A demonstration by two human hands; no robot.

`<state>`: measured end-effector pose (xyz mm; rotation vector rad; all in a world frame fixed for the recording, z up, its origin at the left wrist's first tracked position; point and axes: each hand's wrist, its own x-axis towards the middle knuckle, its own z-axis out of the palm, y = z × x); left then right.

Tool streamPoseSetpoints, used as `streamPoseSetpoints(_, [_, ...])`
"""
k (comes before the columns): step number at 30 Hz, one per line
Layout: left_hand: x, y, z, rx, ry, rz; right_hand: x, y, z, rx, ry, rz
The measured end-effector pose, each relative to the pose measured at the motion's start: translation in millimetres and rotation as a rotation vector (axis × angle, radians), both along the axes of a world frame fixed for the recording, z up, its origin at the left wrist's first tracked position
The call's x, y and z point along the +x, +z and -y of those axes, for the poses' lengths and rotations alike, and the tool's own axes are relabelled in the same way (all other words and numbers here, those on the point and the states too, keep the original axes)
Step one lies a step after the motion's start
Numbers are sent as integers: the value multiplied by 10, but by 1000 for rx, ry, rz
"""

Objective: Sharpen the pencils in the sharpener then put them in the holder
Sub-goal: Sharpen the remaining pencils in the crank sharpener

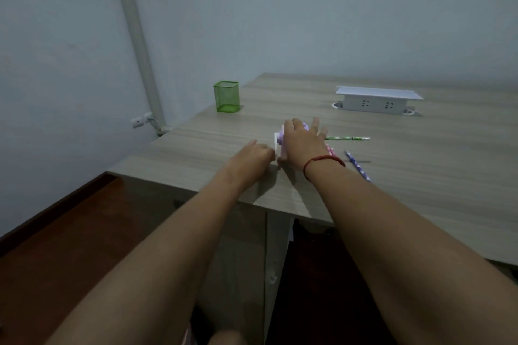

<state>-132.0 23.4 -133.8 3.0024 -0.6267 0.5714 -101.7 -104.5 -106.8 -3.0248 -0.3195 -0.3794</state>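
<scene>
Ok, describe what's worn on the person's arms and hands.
No sleeves or gloves are in view. The right hand has a thin red string bracelet at its wrist. The left hand shows no bracelet or watch.

The table [406,176] is pale wood with stripes. A green wire holder [226,96] stands near its far left corner. A white plug box [375,102] sits at the back. A little pink sharpener [279,138] stands near the front edge. A green pencil [347,138] and a purple pencil [357,165] lie to its right, with a pink pencil [331,151] peeking out between them.
</scene>
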Motion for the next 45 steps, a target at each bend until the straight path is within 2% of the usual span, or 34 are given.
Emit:
streamPoseSetpoints(10, [294, -8, -1, -50, 84, -151, 205, -60, 88, -39, 147, 16])
streamPoseSetpoints(14, [420, 61, 1, 19, 101, -190, 227, -61, 119, -81, 201, 84])
streamPoseSetpoints(19, [601, 335, -47, 166, 85, -31, 186, -38, 103, -42, 183, 87])
streamPoseSetpoints(25, [607, 526, -75, 85, -23, 167, 202, 32, 60, -119, 105, 42])
streamPoseSetpoints(31, [347, 442, -133, -20, -122, 233, 143, 81, 10, -89, 62, 41])
streamPoseSetpoints(39, [169, 228, -142, -31, -70, 101, 119, 99, -24, -86, 27, -15])
streamPoseSetpoints(43, [155, 159, -105, 24, -45, -5, 145, 80, -16, -90, 34, -6])
streamPoseSetpoints(45, [136, 53, -54, -13, -4, -49, 156, 63, -5, -98, 47, 12])
